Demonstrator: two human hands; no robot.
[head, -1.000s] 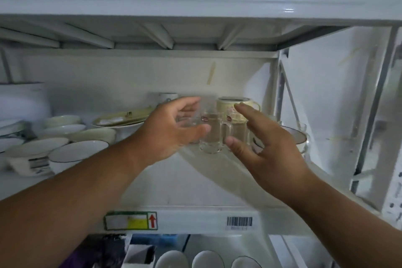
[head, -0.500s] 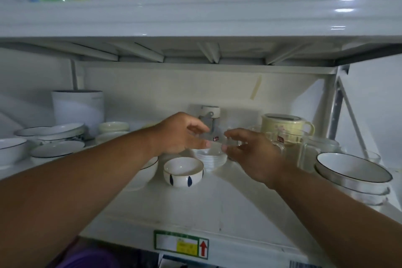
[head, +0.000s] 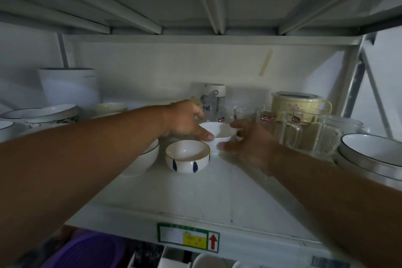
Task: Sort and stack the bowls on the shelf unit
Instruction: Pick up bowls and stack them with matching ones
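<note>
Nearest the shelf edge sits a small white bowl with blue teardrop marks (head: 187,156), gold-tinted rim, upright and untouched. Just behind it, and touching it or nearly so, stands a short stack of plain white ribbed bowls (head: 218,135), and that's where both hands are. The left hand (head: 184,122) reaches in from the left, thumb laid against the stack's near rim, fingers curved around its far side: its grip is closed on the stack. The right hand (head: 248,141) comes in from the right, blurred, thumb near the base and fingers by the far rim; whether it is truly clamped I cannot tell.

Under the left forearm, a larger white bowl with a dark rim (head: 143,159) peeks out. Far right, dark-rimmed white bowls (head: 369,154) are stacked.

All of it stands on a white metal shelf (head: 195,198), with a green-bordered label and red arrow (head: 188,237) on the front lip. The light is dim.

Further back: clear glass mugs with red stickers (head: 289,130), then a pale yellow lidded mug (head: 298,105), and a glass jar with a white lid (head: 212,100). Back left, more dark-rimmed bowls (head: 52,113) and a tall white container (head: 69,86) against the white wall. The ribbed underside of the upper shelf (head: 195,6) closes the top.
</note>
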